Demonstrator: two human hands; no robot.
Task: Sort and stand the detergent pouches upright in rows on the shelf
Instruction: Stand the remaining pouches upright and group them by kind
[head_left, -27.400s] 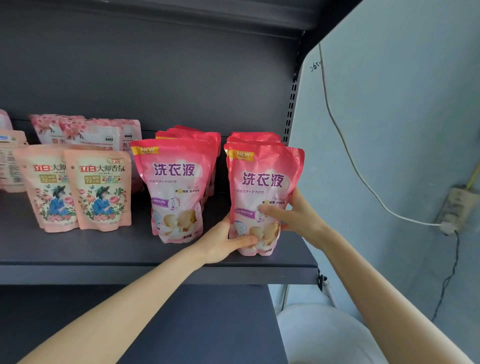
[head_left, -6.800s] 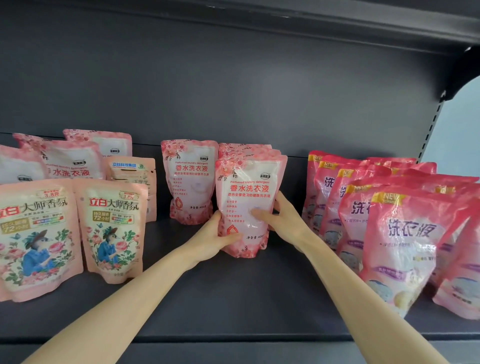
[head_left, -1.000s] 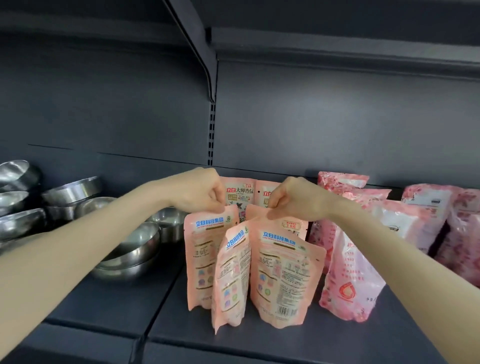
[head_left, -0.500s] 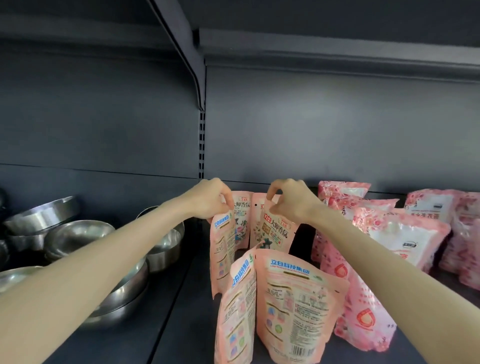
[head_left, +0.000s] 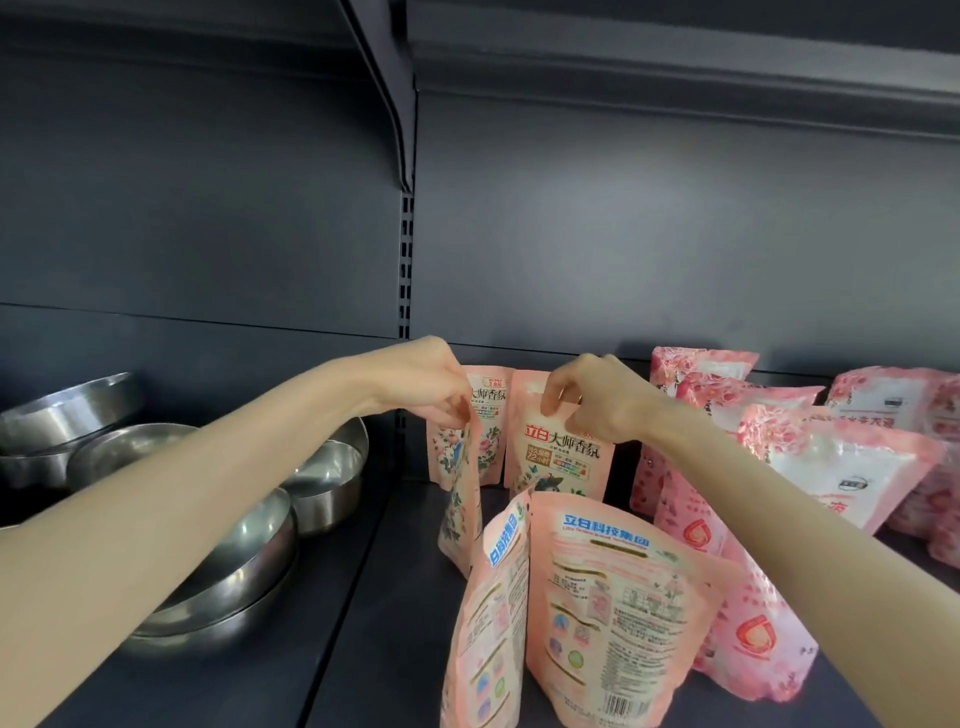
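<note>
Simultaneously, left hand (head_left: 439, 392) pinches the top of an edge-on pouch (head_left: 460, 512), right hand (head_left: 597, 400) a front-facing pouch (head_left: 561, 462); bare shelf (head_left: 374, 597) separates them from steel bowls (head_left: 234, 551).

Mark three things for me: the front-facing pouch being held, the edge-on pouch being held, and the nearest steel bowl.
Front-facing pouch (head_left: 563, 460): head view, on its printed front.
Edge-on pouch (head_left: 460, 509): head view, on its flowered face.
Nearest steel bowl (head_left: 234, 587): head view, on its outer wall.
</note>
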